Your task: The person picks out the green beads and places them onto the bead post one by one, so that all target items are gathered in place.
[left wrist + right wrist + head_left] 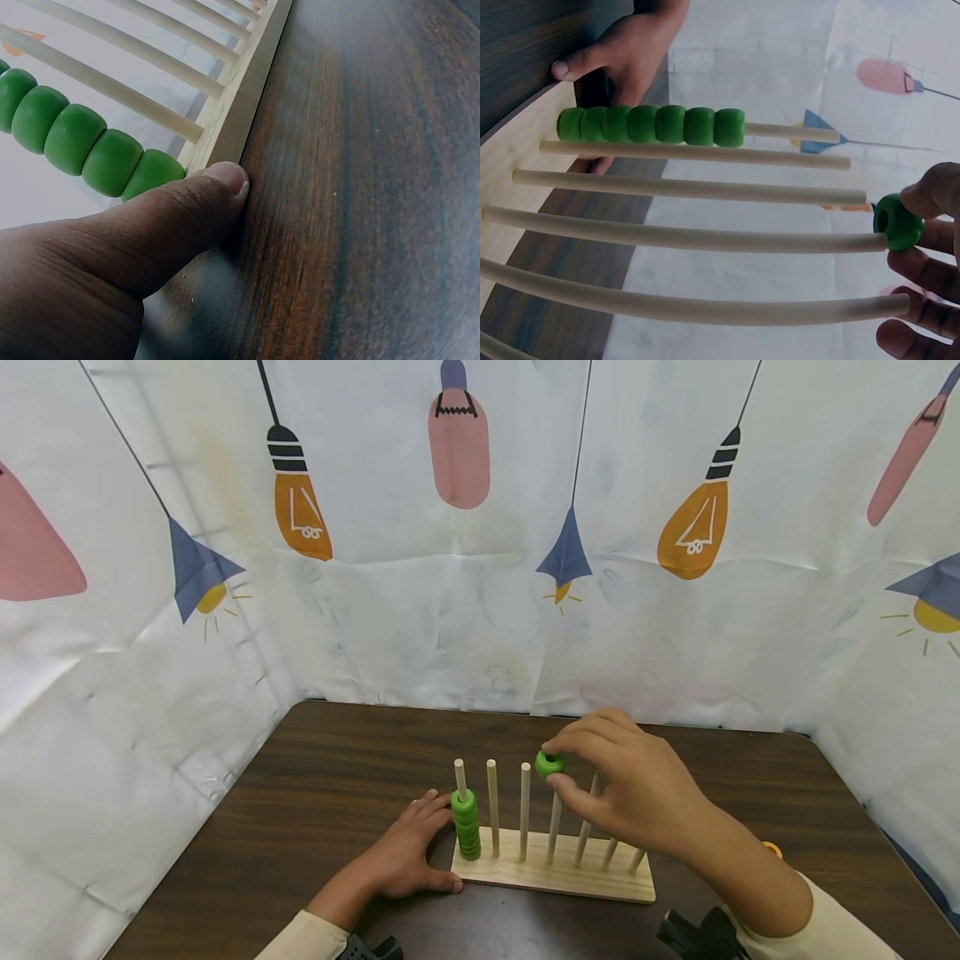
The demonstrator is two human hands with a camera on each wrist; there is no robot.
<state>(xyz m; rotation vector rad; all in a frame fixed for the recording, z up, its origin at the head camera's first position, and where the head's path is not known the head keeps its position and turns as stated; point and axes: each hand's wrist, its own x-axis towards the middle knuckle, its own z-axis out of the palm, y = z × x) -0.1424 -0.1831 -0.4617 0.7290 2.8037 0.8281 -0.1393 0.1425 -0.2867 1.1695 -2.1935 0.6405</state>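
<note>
A wooden peg rack (555, 874) stands on the table, a row of upright pegs along its base. Green beads (467, 827) are stacked on its leftmost peg, whose top stays bare. My left hand (408, 847) rests at the rack's left end, its fingers stretched beside the stack. The left thumb (202, 199) touches the base's front edge in the left wrist view. Between thumb and fingers, my right hand (637, 777) pinches a single green bead (898, 222). That bead is at the tip of the fourth peg (705, 238), its hole turned toward the peg.
Other bare pegs (492, 810) rise on both sides of the fourth one; the right hand partly covers those at the right. A small orange piece (772, 849) shows behind the right forearm. The dark wooden table (352, 760) ends at a printed white curtain (420, 627).
</note>
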